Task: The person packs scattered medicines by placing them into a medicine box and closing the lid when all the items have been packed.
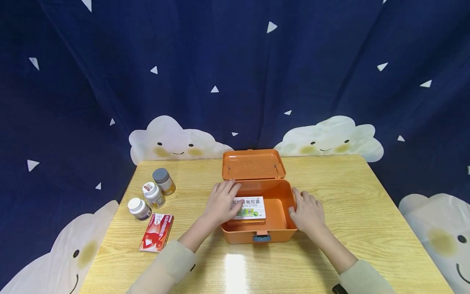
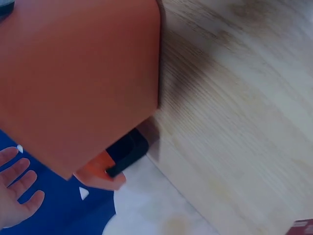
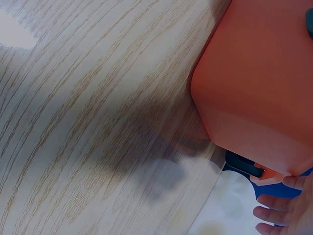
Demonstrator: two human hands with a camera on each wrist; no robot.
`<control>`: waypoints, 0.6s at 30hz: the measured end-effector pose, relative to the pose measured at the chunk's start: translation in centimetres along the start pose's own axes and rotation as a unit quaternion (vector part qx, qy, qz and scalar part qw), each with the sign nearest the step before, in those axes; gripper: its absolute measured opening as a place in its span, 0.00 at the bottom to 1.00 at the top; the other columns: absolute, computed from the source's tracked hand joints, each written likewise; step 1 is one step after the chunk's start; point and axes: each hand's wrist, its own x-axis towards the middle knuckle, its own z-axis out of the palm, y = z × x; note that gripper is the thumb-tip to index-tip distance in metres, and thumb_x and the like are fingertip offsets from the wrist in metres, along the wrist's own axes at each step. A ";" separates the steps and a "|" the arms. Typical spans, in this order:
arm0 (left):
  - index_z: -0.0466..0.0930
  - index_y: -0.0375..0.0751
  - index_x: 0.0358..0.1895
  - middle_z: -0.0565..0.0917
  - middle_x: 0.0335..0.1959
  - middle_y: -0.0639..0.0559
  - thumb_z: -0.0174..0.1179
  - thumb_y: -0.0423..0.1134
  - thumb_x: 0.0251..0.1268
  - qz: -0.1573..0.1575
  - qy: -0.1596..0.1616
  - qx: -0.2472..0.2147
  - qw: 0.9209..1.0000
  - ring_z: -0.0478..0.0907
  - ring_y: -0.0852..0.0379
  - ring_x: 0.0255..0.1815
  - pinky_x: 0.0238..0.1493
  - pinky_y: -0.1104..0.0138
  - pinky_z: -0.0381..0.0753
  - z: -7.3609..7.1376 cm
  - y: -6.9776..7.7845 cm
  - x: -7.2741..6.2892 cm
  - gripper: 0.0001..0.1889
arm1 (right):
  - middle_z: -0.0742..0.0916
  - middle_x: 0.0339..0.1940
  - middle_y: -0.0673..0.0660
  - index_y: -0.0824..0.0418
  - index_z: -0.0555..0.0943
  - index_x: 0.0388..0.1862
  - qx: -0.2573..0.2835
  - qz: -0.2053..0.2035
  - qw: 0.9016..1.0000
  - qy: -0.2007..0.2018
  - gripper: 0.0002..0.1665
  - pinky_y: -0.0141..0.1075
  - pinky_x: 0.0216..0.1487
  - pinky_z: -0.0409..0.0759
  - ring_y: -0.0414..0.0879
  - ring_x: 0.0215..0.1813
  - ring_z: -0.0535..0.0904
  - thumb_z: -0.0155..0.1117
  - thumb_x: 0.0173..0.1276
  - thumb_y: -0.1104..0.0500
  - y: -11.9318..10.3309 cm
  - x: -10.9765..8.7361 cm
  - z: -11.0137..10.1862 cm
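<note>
An orange lidded box (image 1: 280, 212) stands on the table with its lid (image 1: 253, 164) raised at the back. Inside, on its left side, lies a white medicine carton (image 1: 257, 206) with green print. My left hand (image 1: 222, 202) is over the box's left rim, its thumb above the carton and partly covering it. Its fingers (image 2: 17, 171) look spread and loosely bent in the left wrist view. At the right rim, my right hand (image 1: 308, 210) rests with thumb and fingers apart. In the right wrist view, its fingers (image 3: 274, 215) extend beside the box wall.
On the left of the table (image 1: 341, 196) stand a grey-capped bottle (image 1: 167, 185) and two white-capped bottles, one (image 1: 156, 198) behind the other (image 1: 139, 210). A red medicine carton (image 1: 158, 232) lies in front of them. A dark blue curtain (image 1: 242, 49) hangs behind.
</note>
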 end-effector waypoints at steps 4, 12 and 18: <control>0.72 0.41 0.54 0.74 0.52 0.46 0.56 0.50 0.55 -0.025 0.031 -0.010 0.999 0.69 0.48 0.54 0.56 0.53 0.66 -0.4 -0.8 -0.9 0.25 | 0.73 0.53 0.68 0.61 0.62 0.64 0.003 0.001 1.000 -0.001 0.32 0.59 0.49 0.64 0.65 0.53 0.68 0.52 0.59 0.55 0.0 0.0 0.0; 0.73 0.38 0.54 0.74 0.51 0.43 0.59 0.47 0.54 -0.084 0.056 -0.031 0.994 0.70 0.46 0.54 0.56 0.52 0.66 -1.1 -2.8 -2.8 0.25 | 0.73 0.54 0.69 0.61 0.61 0.64 0.005 -0.001 1.000 -0.003 0.33 0.59 0.51 0.63 0.66 0.54 0.67 0.52 0.60 0.54 0.1 0.0 0.0; 0.74 0.37 0.52 0.75 0.50 0.40 0.61 0.46 0.52 -0.119 0.081 -0.038 0.989 0.70 0.43 0.53 0.56 0.50 0.65 -1.1 -3.9 -4.6 0.24 | 0.73 0.53 0.69 0.61 0.61 0.64 0.004 -0.001 1.000 -0.001 0.33 0.59 0.50 0.64 0.66 0.53 0.68 0.52 0.60 0.54 0.0 0.0 0.0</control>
